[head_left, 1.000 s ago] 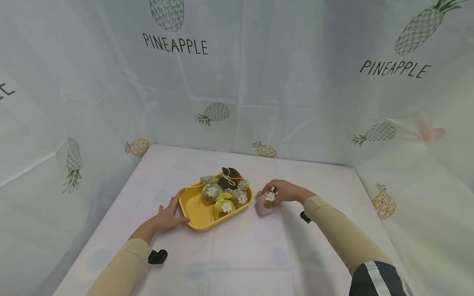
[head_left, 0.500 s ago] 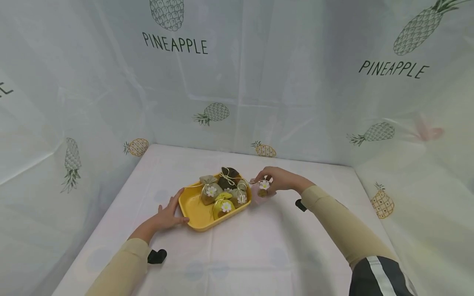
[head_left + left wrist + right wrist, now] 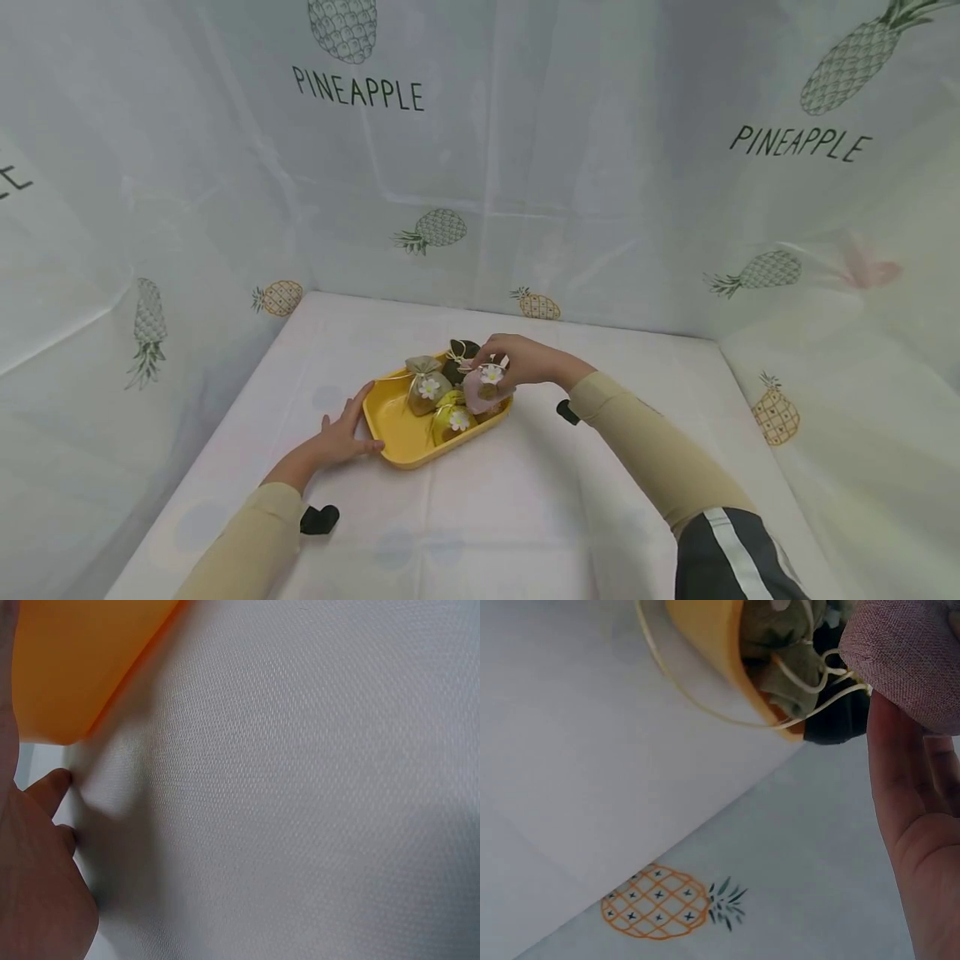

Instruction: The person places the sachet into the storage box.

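My right hand (image 3: 522, 361) pinches a pink drawstring pouch (image 3: 477, 393) with a white flower on it, over the right end of a yellow tray (image 3: 397, 429). In the right wrist view the pink pouch (image 3: 900, 664) sits at the fingertips, with the tray's wall (image 3: 705, 634) beyond it. Several pouches lie in the tray: a grey-green one (image 3: 422, 398), a yellow one (image 3: 446, 419) and a black one (image 3: 457, 367); another is mostly hidden under the pink one. My left hand (image 3: 337, 437) rests against the tray's left end, fingers spread and thumb at the near corner.
The tray stands on a white-covered table (image 3: 495, 517). Plastic curtains (image 3: 570, 208) with pineapple prints hang along the back and both sides. A pale cord (image 3: 705, 712) trails outside the tray's rim in the right wrist view.
My right hand has carried the pink pouch leftward from the table beside the tray to over its right end. The left hand and the tray have stayed in place.
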A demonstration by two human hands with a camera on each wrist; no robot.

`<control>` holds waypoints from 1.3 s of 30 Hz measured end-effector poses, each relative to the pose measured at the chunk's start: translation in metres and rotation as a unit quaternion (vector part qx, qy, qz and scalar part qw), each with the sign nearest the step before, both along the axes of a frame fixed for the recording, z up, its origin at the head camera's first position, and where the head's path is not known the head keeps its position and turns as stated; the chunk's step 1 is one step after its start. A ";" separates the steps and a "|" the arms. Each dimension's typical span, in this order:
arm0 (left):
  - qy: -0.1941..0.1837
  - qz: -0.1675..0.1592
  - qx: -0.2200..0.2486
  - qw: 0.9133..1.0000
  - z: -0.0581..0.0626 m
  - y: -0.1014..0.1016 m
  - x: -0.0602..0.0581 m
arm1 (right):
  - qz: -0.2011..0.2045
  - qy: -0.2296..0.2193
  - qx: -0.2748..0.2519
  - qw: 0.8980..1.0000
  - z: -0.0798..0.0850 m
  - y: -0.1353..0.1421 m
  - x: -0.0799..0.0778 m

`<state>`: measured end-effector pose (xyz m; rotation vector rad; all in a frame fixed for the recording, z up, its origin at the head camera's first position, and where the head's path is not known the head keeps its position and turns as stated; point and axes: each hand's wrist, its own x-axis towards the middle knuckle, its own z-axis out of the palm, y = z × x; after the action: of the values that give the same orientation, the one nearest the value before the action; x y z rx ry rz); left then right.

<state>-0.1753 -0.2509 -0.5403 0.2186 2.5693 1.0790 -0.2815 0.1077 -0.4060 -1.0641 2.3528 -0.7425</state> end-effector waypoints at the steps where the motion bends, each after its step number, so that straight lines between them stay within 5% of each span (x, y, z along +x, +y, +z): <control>1: -0.003 0.001 0.000 1.000 0.001 0.000 0.000 | 0.003 -0.002 -0.001 1.000 0.001 -0.005 0.001; 20: 0.000 0.004 -0.007 1.000 0.009 0.005 0.004 | 0.071 0.011 -0.005 0.997 -0.008 -0.084 0.017; 39: -0.009 -0.005 0.013 1.000 0.007 0.001 0.004 | 0.137 -0.003 -0.002 0.991 -0.025 -0.138 0.014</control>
<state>-0.1714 -0.2499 -0.5335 0.2258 2.5367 1.1052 -0.2671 -0.0299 -0.4309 -1.3502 2.1405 -0.6463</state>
